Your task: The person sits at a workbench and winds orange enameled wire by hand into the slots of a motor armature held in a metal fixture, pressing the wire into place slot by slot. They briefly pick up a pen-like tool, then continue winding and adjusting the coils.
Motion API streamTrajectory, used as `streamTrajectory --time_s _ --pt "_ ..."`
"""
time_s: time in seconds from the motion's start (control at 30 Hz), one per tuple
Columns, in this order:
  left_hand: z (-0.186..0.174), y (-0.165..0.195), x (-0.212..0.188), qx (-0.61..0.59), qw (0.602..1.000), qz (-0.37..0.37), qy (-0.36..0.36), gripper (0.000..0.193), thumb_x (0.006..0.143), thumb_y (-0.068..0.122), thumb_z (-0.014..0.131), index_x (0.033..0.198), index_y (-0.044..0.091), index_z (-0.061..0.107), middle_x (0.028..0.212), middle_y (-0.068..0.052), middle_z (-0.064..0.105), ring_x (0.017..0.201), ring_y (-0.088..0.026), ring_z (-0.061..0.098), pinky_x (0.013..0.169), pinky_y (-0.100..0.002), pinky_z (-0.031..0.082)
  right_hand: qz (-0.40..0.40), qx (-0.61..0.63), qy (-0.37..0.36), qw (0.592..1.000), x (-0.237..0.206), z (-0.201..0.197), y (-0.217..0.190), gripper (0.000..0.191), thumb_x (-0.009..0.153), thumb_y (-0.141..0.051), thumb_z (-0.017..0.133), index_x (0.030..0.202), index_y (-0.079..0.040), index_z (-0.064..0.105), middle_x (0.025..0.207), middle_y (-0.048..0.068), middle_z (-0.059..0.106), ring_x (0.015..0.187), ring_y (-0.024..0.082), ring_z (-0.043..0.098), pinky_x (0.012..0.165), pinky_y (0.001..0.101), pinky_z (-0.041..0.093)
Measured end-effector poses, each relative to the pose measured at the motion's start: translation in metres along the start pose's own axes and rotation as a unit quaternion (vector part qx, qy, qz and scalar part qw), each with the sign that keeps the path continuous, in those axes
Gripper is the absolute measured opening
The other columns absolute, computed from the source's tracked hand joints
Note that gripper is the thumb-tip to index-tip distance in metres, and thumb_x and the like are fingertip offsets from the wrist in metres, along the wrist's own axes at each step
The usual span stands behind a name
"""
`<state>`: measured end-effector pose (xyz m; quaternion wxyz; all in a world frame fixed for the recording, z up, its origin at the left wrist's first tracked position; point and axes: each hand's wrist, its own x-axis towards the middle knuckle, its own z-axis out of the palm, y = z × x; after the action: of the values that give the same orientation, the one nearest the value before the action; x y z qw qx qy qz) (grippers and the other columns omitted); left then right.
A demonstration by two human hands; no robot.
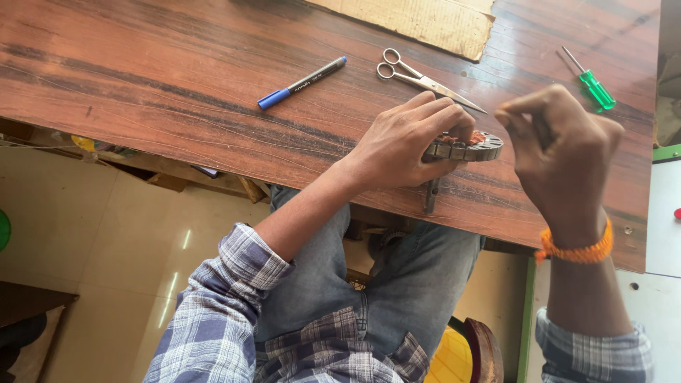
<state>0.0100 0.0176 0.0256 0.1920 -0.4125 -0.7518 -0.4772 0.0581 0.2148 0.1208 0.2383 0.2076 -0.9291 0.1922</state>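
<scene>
The person wears a blue, grey and white plaid shirt (220, 319) with sleeves rolled back at the cuffs, grey-blue jeans (369, 284), and a braided orange thread band (576, 252) around the right wrist, at right of the frame.

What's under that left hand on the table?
The left hand covers a round grey metal ring with copper-coloured winding inside, lying on the wooden table. The ring's left part is hidden.

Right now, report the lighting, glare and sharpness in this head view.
Head view: even daylight, soft shadows under the left hand and right hand on the wooden table; pale glare streaks on the floor tiles; scissors, pen and green screwdriver sharp; the metal ring slightly soft; wide-angle bending at the table edge.
</scene>
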Motion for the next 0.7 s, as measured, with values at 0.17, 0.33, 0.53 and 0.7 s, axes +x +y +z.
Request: streamTrajectory --time_s 0.17,0.33,0.53,0.7 --pt "0.001 -0.002 0.009 -0.168 0.965 -0.200 0.003 0.054 0.092 0.049 0.073 0.119 0.010 0.049 0.088 -0.002 0.071 0.081 -0.018 0.073 0.074 -0.036 0.058 -0.077 -0.002 -0.014 0.997 0.014 0.024 0.021 0.013 0.105 -0.003 0.081 0.099 -0.001 0.070 0.075 0.006 0.067 0.062 0.009 0.060 0.058 0.0257 0.041" --pt "0.006 -0.021 0.033 -0.158 0.950 -0.249 -0.102 0.044 0.089 0.036 0.071 0.123 0.010 0.065 0.081 -0.011 0.076 0.075 -0.020 0.073 0.071 -0.037 0.057 -0.016 -0.003 -0.057 0.998 0.017 0.030 0.022 0.016 0.107 -0.009 0.085 0.100 -0.001 0.073 0.065 0.006 0.062 0.055 0.009 0.056 0.053 0.0267 0.039" --pt "-0.014 -0.042 0.031 -0.246 0.952 -0.112 -0.145 0.024 0.091 0.019 0.077 0.114 0.012 0.078 0.094 -0.004 0.079 0.087 -0.012 0.075 0.079 -0.029 0.062 0.107 0.089 -0.101 0.985 0.007 0.013 -0.008 0.012 0.098 -0.012 0.084 0.101 -0.004 0.076 0.063 -0.001 0.055 0.055 0.007 0.046 0.051 0.0261 0.035" --pt "-0.023 -0.049 0.031 -0.233 0.953 -0.069 -0.184 0.023 0.087 0.010 0.078 0.110 0.014 0.081 0.092 -0.004 0.079 0.085 -0.014 0.074 0.081 -0.030 0.062 0.108 0.065 -0.111 0.986 -0.006 0.008 -0.032 0.013 0.093 -0.012 0.084 0.101 -0.005 0.077 0.061 0.002 0.054 0.052 0.010 0.043 0.050 0.0282 0.033"
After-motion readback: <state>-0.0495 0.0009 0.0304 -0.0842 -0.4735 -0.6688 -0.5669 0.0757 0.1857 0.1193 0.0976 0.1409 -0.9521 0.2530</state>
